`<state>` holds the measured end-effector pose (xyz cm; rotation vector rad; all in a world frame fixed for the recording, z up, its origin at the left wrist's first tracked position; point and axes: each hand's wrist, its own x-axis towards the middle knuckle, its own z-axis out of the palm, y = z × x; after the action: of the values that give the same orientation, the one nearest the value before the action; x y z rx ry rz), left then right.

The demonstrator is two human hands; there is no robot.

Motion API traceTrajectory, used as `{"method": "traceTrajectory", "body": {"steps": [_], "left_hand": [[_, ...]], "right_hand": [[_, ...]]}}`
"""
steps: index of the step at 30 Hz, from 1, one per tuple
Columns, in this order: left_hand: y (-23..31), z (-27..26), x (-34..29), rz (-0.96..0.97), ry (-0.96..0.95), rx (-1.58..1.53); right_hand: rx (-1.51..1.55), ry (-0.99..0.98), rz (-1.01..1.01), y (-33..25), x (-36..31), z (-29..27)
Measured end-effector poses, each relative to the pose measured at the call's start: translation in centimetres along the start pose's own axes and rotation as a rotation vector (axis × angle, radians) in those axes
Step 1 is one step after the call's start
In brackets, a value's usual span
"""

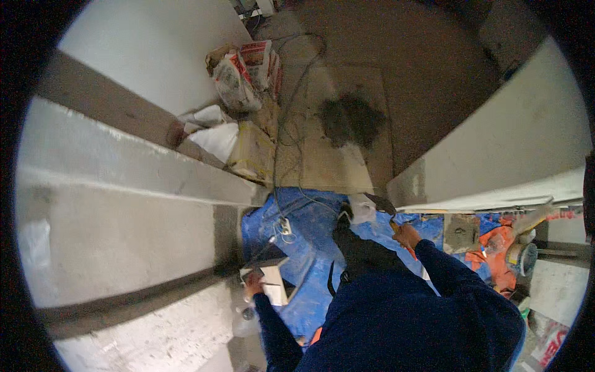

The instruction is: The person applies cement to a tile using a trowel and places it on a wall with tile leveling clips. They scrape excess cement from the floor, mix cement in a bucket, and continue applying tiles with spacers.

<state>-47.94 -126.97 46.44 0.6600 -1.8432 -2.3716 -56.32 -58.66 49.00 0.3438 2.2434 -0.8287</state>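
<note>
My right hand [407, 236] is closed around the yellow and red handle of a tool that looks like a trowel, its dark flat blade [380, 203] pointing up and left over the blue sheet. My left hand [253, 283] is low on the left, at the side of a pale box-shaped piece [274, 286] with dark gaps. Blur hides how its fingers lie against that piece. Both arms are in dark blue sleeves. Just left of the blade lies a pale, light-grey patch [361, 209] whose kind I cannot make out.
A blue sheet [313, 242] covers the floor below me. A power strip [285, 227] lies on it, its cable running forward. Torn bags [238, 77] and a yellowish box [254, 150] stand along the left wall. Orange sheeting [498, 254] and a square board [461, 233] lie right.
</note>
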Motion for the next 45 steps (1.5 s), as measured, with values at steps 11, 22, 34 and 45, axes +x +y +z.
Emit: {"method": "traceTrajectory", "body": {"steps": [11,22,34,45], "left_hand": [[1.0,21.4,15.4,-0.138,-0.658,1.529],[1.1,31.4,34.8,-0.137,-0.749,0.933],[-17.7,53.6,48.9,-1.021,-0.823,0.392],[-25.6,55.1,59.5,-0.622,-0.099,0.126]], "right_hand": [[0.092,0.214,-0.237,-4.3,12.4,0.1],[0.411,0.353,0.116,-14.8,8.7,-4.8],[0.425,0.546,0.332,-18.3,25.3,-9.2],[1.301,0.082,0.173,-23.4,66.5,-7.9]]}}
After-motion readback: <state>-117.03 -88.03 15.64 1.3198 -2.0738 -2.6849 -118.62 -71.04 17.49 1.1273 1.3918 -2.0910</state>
